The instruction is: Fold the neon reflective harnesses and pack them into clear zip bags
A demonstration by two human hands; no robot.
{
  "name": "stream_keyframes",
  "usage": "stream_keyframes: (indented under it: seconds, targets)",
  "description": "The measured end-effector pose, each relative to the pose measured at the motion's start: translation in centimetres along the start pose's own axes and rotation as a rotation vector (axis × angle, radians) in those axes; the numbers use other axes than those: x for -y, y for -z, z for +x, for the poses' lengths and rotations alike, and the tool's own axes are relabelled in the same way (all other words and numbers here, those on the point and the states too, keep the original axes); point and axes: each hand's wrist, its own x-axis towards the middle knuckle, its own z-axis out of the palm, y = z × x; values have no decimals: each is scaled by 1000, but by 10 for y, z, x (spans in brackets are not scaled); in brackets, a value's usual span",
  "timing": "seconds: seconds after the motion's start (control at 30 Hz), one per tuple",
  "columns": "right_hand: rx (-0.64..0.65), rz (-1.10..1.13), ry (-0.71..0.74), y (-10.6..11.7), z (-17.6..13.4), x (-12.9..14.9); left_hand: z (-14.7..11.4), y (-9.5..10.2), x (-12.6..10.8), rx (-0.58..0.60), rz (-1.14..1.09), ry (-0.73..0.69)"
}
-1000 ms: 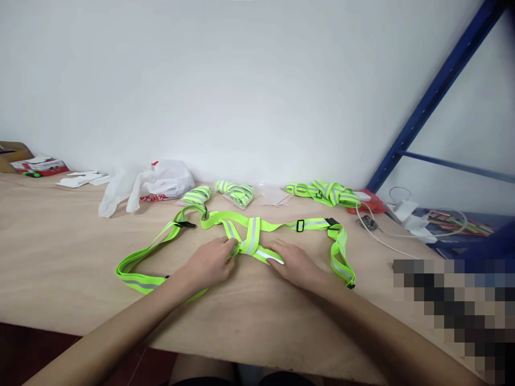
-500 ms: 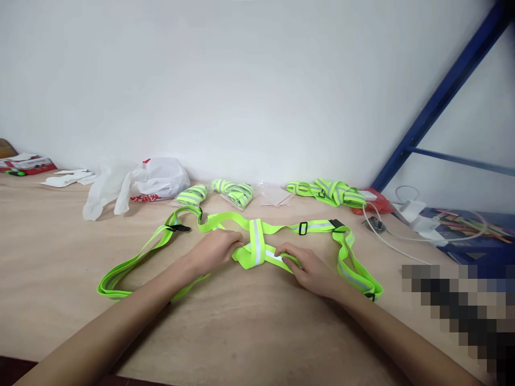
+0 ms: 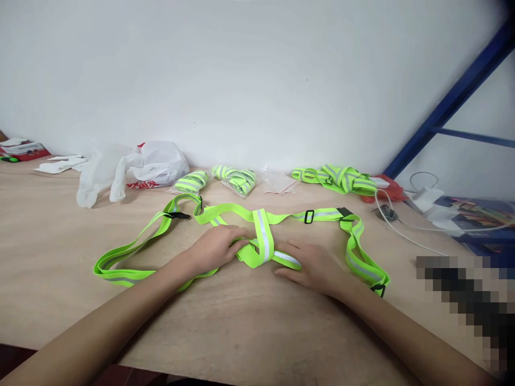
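Observation:
A neon-green strap harness with silver reflective stripes (image 3: 263, 236) lies spread on the wooden table (image 3: 249, 327), its straps crossing in the middle. My left hand (image 3: 215, 249) pinches the straps at the left of that crossing. My right hand (image 3: 316, 262) lies on the strap just right of the crossing, fingers curled over it. Black buckles (image 3: 309, 216) sit along the far strap, and loops trail to the left and to the right.
Along the wall lie a white plastic bag (image 3: 155, 166), two bagged rolled harnesses (image 3: 237, 179), a small clear bag (image 3: 277, 183) and a loose green harness pile (image 3: 340, 178). White cables and a charger (image 3: 422, 198) sit by a blue metal rack (image 3: 450, 102) at right.
The camera view has shifted, so the table items sit lower and further left. Both hands have gathered the crossing straps closer together, and the right loop has slid further right.

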Motion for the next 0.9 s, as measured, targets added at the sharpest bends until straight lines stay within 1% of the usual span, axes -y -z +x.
stream_keyframes:
  seconds: [0.1, 0.2, 0.27, 0.33, 0.53, 0.63, 0.73, 0.83, 0.9]
  targets:
    - [-31, -163, 19, 2, -1, 3, 0, -1, -1, 33, 88, -5]
    - [-97, -216, 90, 0, -1, -1, 0, -2, -1, 40, 182, 13]
    - [-126, -210, 125, -2, 0, -4, 1, -4, -1, 35, 230, 11]
    - [-142, -190, 129, -2, 0, -5, 1, -4, -3, 28, 262, 3]
    - [-119, -84, 75, 3, 3, 2, 1, -2, -12, 50, 298, -31]
    - [-123, -5, 45, 4, 3, 2, 0, -2, -17, 68, 214, -58]
    - [-137, 67, 5, 2, 2, 1, -1, -3, -18, 103, 4, -68]
    - [-142, 124, -69, 2, 0, 2, -2, 2, -19, 114, -144, 8]
    - [-145, 148, -103, 3, -1, 3, -4, 9, -18, 124, -163, 50]
